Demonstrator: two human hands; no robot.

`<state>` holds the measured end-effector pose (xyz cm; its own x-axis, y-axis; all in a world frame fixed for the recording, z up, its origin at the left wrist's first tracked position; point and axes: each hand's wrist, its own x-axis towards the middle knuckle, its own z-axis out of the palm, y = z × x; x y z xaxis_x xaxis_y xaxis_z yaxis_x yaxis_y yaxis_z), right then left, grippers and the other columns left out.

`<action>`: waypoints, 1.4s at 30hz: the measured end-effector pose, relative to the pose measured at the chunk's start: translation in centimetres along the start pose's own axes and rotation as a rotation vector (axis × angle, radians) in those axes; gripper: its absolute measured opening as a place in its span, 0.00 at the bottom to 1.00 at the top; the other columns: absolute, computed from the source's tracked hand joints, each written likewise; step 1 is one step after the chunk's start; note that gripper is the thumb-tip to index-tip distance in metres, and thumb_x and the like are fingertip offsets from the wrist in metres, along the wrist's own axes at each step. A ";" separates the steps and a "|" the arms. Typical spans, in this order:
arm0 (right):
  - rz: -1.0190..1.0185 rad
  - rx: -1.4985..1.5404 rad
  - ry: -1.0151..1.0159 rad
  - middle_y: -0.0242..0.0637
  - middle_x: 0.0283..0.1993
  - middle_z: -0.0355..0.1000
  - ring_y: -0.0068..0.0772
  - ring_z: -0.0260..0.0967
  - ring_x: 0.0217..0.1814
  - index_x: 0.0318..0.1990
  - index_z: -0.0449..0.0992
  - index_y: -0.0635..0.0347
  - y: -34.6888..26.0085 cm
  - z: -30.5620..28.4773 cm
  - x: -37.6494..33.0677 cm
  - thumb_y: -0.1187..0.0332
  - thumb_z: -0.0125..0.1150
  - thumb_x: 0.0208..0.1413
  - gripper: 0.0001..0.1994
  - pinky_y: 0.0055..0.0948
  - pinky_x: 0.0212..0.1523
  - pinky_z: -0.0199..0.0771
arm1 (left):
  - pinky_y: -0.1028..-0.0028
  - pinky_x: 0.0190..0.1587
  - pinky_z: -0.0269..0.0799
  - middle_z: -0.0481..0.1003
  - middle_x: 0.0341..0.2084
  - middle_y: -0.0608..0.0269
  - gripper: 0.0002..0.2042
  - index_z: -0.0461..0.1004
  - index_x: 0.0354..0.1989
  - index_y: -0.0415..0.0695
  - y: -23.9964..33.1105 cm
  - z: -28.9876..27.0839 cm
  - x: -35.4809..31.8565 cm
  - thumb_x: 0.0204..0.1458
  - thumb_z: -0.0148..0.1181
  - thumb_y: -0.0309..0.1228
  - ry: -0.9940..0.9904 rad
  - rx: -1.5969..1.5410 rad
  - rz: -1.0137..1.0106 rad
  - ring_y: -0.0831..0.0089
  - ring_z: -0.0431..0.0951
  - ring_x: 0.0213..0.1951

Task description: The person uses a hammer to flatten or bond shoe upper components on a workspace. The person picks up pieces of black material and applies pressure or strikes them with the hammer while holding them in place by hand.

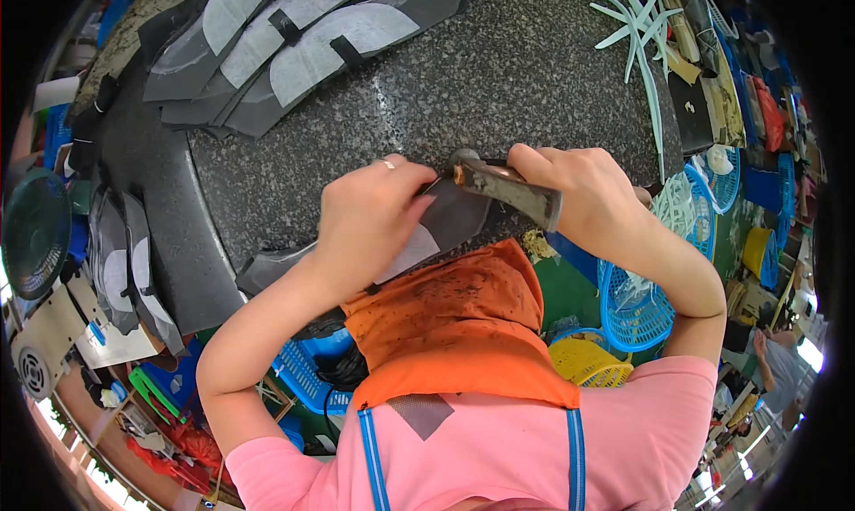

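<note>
My right hand (588,190) is closed round the handle of a hammer (521,197), its worn metal head low over the speckled dark stone worktop (499,84). Close by on the left, my left hand (370,213), with a ring on one finger, pinches the upper edge of a dark grey sheet piece (459,210). That piece lies flat along the worktop's near edge, with a pale patch showing beside my wrist. My left hand and forearm cover its middle. Whatever lies right under the hammer head is hidden.
Overlapping grey pieces (312,70) with pale patches and black tabs lie at the far left. Pale green strips (637,30) hang over the right edge. Blue baskets (637,311) and a yellow basket (592,364) stand below. An orange apron (454,324) borders the near edge.
</note>
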<state>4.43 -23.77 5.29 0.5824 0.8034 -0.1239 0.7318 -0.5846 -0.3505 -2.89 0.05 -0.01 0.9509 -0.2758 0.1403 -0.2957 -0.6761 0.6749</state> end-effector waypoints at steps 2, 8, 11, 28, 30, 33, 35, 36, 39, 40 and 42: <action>-0.009 0.012 0.017 0.38 0.20 0.70 0.45 0.74 0.24 0.35 0.65 0.58 0.0 0.0 0.0 0.67 0.62 0.52 0.11 0.41 0.23 0.72 | 0.65 0.28 0.69 0.73 0.28 0.63 0.11 0.78 0.37 0.40 -0.2 0.1 -0.6 0.42 0.60 0.23 0.032 0.108 0.130 0.63 0.75 0.26; -0.002 0.064 -0.014 0.37 0.24 0.72 0.43 0.75 0.28 0.36 0.66 0.57 -1.1 0.7 0.6 0.69 0.60 0.52 0.09 0.39 0.24 0.73 | 0.67 0.28 0.68 0.72 0.28 0.61 0.11 0.78 0.37 0.41 0.6 -0.4 -1.6 0.42 0.58 0.24 0.004 0.365 0.157 0.65 0.74 0.27; -0.001 0.027 0.005 0.37 0.25 0.72 0.43 0.75 0.27 0.36 0.66 0.56 -1.1 1.1 0.7 0.69 0.59 0.52 0.08 0.40 0.24 0.73 | 0.67 0.28 0.68 0.71 0.27 0.61 0.10 0.77 0.35 0.42 -0.5 -0.1 -3.4 0.41 0.58 0.24 0.139 -0.019 0.043 0.64 0.73 0.27; 0.262 0.036 0.088 0.45 0.26 0.72 0.54 0.73 0.30 0.39 0.66 0.57 1.0 0.0 -0.8 0.63 0.59 0.57 0.11 0.47 0.29 0.71 | 0.68 0.27 0.69 0.73 0.26 0.60 0.12 0.80 0.43 0.45 -1.0 0.7 2.2 0.49 0.63 0.29 0.039 -0.031 -0.009 0.64 0.75 0.25; 0.235 0.072 0.123 0.45 0.25 0.72 0.53 0.73 0.30 0.39 0.66 0.57 1.4 -0.3 -0.5 0.62 0.59 0.58 0.11 0.46 0.28 0.71 | 0.69 0.26 0.69 0.73 0.27 0.62 0.11 0.79 0.41 0.43 -0.8 1.0 1.6 0.49 0.63 0.28 0.059 0.144 0.169 0.66 0.74 0.24; 0.139 0.126 0.078 0.43 0.24 0.71 0.52 0.72 0.29 0.38 0.65 0.57 1.4 -1.5 0.4 0.62 0.59 0.57 0.11 0.45 0.27 0.71 | 0.71 0.25 0.67 0.73 0.28 0.64 0.08 0.79 0.37 0.39 -0.2 1.3 1.5 0.47 0.62 0.24 0.078 0.420 0.396 0.70 0.72 0.22; 0.153 0.277 0.149 0.43 0.26 0.69 0.48 0.69 0.26 0.37 0.72 0.61 0.7 -1.4 0.6 0.69 0.65 0.55 0.08 0.36 0.28 0.67 | 0.70 0.25 0.68 0.73 0.27 0.64 0.06 0.79 0.35 0.40 0.3 1.2 1.6 0.47 0.62 0.23 0.001 0.584 0.359 0.68 0.74 0.23; 0.189 0.152 -0.013 0.42 0.26 0.69 0.49 0.69 0.27 0.37 0.71 0.60 0.7 -1.2 0.6 0.68 0.65 0.55 0.09 0.37 0.28 0.67 | 0.70 0.25 0.68 0.73 0.27 0.64 0.06 0.79 0.35 0.40 0.3 0.9 1.6 0.47 0.62 0.23 -0.005 0.582 0.363 0.68 0.74 0.23; 0.230 0.161 -0.071 0.43 0.26 0.69 0.48 0.69 0.27 0.38 0.71 0.61 1.0 -1.2 0.9 0.69 0.65 0.55 0.09 0.36 0.28 0.67 | 0.69 0.27 0.70 0.73 0.26 0.62 0.07 0.79 0.34 0.41 -0.7 0.0 1.4 0.46 0.61 0.22 0.056 0.110 0.062 0.66 0.75 0.25; 0.235 0.160 -0.070 0.43 0.26 0.69 0.48 0.69 0.27 0.38 0.71 0.61 1.0 -1.0 0.8 0.69 0.65 0.55 0.09 0.36 0.28 0.67 | 0.68 0.27 0.70 0.73 0.26 0.62 0.07 0.79 0.34 0.41 -0.9 0.0 1.0 0.45 0.61 0.22 0.069 0.113 0.114 0.64 0.76 0.26; 0.159 0.206 0.099 0.43 0.26 0.69 0.49 0.69 0.28 0.39 0.72 0.61 1.1 -0.4 0.3 0.70 0.64 0.55 0.09 0.35 0.28 0.67 | 0.68 0.28 0.70 0.72 0.26 0.63 0.09 0.78 0.35 0.40 -0.4 0.0 0.4 0.42 0.61 0.22 0.059 0.268 0.247 0.65 0.76 0.27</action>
<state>5.56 -24.19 5.20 0.7234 0.6825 -0.1047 0.5471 -0.6590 -0.5161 -2.35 0.21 -0.26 0.8494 -0.4180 0.3220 -0.5225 -0.7516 0.4025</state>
